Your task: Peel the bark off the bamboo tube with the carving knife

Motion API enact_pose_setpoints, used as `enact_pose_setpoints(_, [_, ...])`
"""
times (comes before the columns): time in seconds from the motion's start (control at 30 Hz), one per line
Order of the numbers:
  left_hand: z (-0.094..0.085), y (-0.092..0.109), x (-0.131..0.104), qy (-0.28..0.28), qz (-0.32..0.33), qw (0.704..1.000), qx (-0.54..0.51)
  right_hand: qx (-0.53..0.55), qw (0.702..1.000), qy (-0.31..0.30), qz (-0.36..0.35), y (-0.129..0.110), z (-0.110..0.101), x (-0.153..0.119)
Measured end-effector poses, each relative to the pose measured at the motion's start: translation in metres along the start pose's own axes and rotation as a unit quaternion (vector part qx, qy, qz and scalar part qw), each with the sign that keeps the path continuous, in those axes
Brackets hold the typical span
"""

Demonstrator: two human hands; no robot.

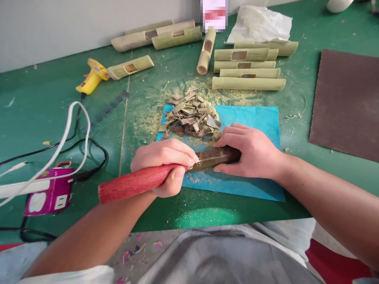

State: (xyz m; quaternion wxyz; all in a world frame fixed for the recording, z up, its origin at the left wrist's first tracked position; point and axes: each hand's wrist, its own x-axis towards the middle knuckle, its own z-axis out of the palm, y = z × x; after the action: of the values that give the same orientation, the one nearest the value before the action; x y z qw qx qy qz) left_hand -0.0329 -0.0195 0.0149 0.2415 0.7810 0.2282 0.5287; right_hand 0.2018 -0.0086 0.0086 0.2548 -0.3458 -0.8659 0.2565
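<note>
My left hand (161,163) is closed round a carving tool with a thick red wooden handle (139,182). Its short metal tip meets the top of a dark brown-green bamboo tube (207,157); the blade's shape is mostly hidden by my fingers. The tube lies sideways, with scratched lines on its surface. My right hand (251,152) grips the tube's right end, thumb on the near side and fingers over the far side. Beneath both is a blue sheet (251,189), dusted with shavings near its front edge. A heap of bamboo chips (192,112) rests just beyond my hands.
Several pale bamboo tubes (248,83), some with cut openings, lie at the back. A yellow glue gun (94,77), a metal ruler (109,108) and a purple power box (50,193) with loose cables are leftward. Right, a brown sheet (346,102) covers part of the green table (151,215).
</note>
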Motion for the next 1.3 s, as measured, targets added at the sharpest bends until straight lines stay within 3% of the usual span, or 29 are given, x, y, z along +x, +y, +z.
enact_pose_setpoints(0.9, [-0.001, -0.001, -0.002, 0.014, -0.031, 0.999, -0.016, 0.001, 1.0, 0.003, -0.006, 0.001, 0.0, 0.0])
enact_pose_setpoints(1.13, [-0.003, 0.01, 0.01, -0.1, 0.018, 0.994, 0.036, -0.005, 1.0, 0.016, -0.023, 0.0, 0.0, -0.001])
enact_pose_setpoints(1.3, [-0.001, 0.01, 0.009, -0.09, 0.002, 0.996, 0.027, -0.003, 1.0, 0.014, -0.019, -0.001, 0.0, -0.001])
